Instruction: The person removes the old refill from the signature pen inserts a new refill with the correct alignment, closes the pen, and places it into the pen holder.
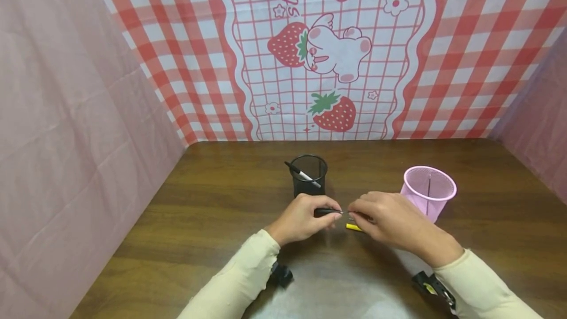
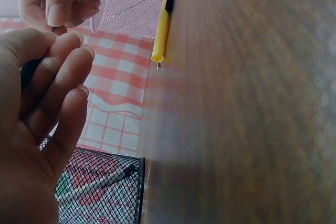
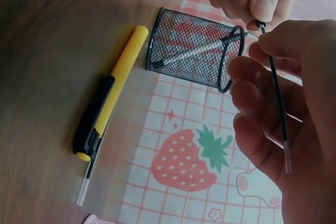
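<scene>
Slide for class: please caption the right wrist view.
The right hand pinches a slim black refill near a yellow pen body on the table and a black mesh cup.

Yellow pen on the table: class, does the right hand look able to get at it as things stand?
Probably not just yet: the right hand pinches a thin refill. Otherwise the way looks free; the yellow pen lies close by, with nothing seen on top.
</scene>
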`<control>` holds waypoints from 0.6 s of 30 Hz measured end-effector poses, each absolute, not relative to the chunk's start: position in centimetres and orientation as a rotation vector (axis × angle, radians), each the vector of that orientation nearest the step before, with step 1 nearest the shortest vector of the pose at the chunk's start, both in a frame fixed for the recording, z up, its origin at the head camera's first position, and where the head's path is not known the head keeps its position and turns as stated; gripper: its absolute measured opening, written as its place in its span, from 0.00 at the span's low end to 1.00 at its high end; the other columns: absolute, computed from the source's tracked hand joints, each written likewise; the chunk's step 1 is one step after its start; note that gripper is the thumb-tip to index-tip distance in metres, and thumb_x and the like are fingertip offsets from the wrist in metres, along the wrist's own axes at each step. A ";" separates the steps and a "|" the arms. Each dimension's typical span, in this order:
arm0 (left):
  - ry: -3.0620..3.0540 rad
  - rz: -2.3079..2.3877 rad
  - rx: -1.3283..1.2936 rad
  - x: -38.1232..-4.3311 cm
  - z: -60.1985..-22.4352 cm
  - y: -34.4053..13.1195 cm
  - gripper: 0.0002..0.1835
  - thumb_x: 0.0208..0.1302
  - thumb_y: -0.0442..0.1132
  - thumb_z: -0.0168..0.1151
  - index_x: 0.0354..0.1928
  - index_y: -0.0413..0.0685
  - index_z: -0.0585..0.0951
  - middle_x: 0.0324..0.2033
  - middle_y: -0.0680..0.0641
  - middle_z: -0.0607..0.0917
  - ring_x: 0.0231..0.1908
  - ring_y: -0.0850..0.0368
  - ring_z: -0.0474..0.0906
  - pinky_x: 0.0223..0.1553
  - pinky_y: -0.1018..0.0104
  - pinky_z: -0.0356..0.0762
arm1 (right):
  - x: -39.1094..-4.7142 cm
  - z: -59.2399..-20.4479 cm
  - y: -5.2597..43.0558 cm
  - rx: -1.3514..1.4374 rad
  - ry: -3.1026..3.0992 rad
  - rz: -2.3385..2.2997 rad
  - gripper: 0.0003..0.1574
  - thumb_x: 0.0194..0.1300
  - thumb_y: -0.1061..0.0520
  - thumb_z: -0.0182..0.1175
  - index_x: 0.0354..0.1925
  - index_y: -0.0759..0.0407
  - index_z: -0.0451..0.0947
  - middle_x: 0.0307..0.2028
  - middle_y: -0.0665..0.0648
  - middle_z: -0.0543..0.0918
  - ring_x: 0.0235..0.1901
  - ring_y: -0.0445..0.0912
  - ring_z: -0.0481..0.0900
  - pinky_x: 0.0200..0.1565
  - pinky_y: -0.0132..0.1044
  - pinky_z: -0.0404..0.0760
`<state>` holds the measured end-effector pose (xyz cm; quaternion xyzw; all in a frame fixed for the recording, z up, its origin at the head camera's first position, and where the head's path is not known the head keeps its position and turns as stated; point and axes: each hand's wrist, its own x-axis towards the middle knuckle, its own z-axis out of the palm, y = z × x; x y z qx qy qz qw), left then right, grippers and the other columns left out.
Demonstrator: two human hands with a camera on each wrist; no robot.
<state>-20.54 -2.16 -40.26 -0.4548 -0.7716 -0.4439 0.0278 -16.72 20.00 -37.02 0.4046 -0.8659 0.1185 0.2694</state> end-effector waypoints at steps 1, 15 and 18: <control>-2.376 -1.370 -1.408 -20.4 -40.2 -2.1 0.06 0.62 0.37 0.60 0.40 0.43 0.81 0.25 0.50 0.84 0.23 0.70 0.80 0.24 0.75 0.79 | -16.7 -37.1 20.0 1.093 -2.328 0.317 0.06 0.52 0.54 0.65 0.32 0.46 0.81 0.26 0.38 0.77 0.24 0.31 0.72 0.23 0.30 0.74; -2.222 -1.322 -1.460 -21.1 -40.7 -2.2 0.04 0.60 0.36 0.60 0.36 0.51 0.81 0.25 0.60 0.81 0.27 0.72 0.76 0.32 0.73 0.78 | -16.7 -37.5 19.5 1.103 -2.298 0.327 0.05 0.56 0.51 0.63 0.33 0.45 0.81 0.27 0.38 0.77 0.26 0.33 0.75 0.26 0.34 0.76; -2.197 -1.299 -1.455 -21.2 -40.9 -2.2 0.03 0.59 0.37 0.61 0.35 0.52 0.81 0.26 0.60 0.81 0.29 0.73 0.75 0.33 0.73 0.77 | -16.8 -37.6 19.4 1.109 -2.287 0.326 0.04 0.56 0.50 0.63 0.33 0.45 0.81 0.27 0.38 0.77 0.25 0.33 0.74 0.25 0.33 0.76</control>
